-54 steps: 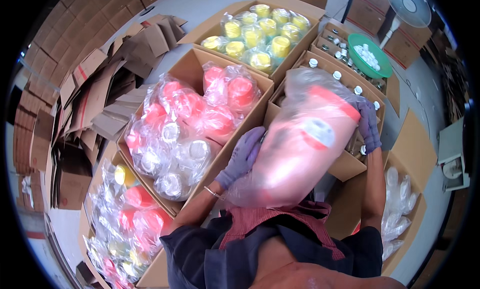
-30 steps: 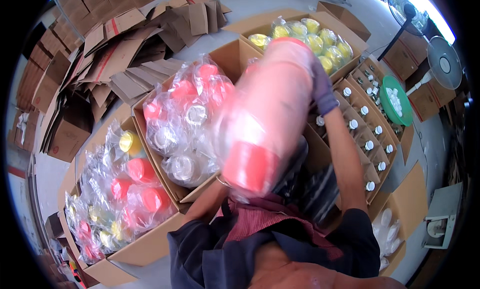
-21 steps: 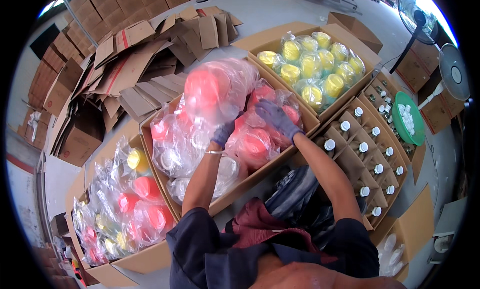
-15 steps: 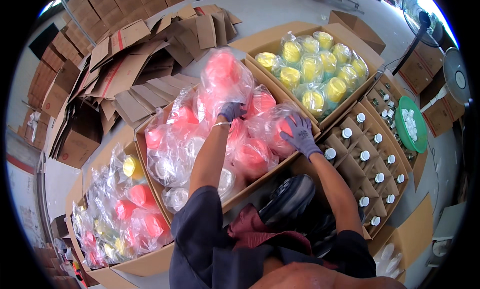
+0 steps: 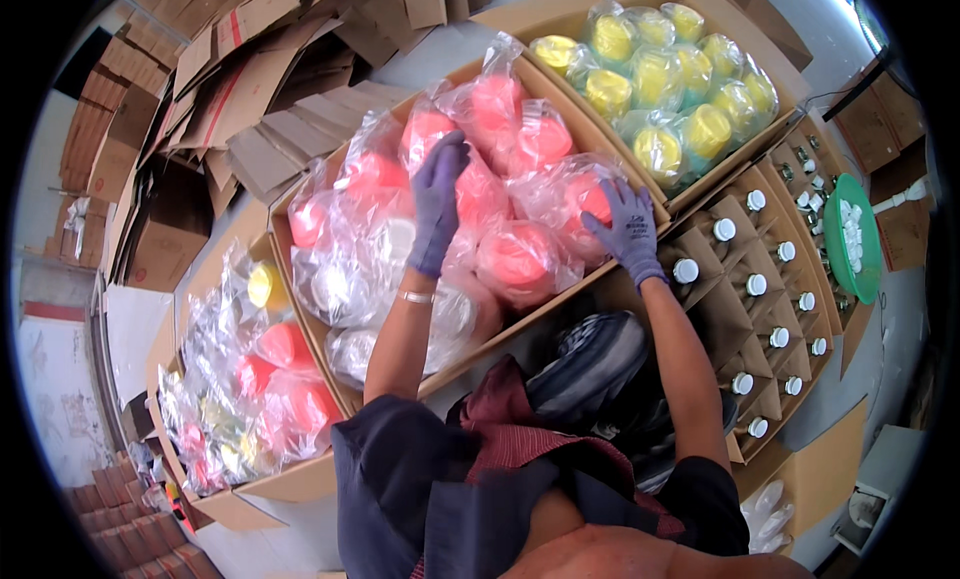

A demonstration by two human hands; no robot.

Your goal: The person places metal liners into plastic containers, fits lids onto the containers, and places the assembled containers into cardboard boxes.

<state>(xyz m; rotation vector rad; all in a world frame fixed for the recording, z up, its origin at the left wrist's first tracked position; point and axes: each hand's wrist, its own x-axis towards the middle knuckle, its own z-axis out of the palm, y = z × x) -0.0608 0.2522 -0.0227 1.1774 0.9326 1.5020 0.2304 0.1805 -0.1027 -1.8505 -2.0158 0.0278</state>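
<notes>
Both my hands wear grey-purple gloves. Above a cardboard box of red-topped containers in clear bags, my left hand has its fingers extended, with the tips at a bagged red-topped container. My right hand lies with spread fingers on another bagged red-topped container at the box's right side. More bagged red ones stand around, such as the container between my hands. Clear-topped bagged containers fill the near left part. My left palm is hidden.
A box of bagged yellow-topped containers adjoins at far right. Nearer right, a divided carton holds white-capped bottles. A green basin of white caps sits beyond. At left are a mixed box of bagged containers and flattened cardboard.
The bagged red-topped container my left hand held up is now down among the others, and that hand has let go. My right hand stays on its container. The view has shifted.
</notes>
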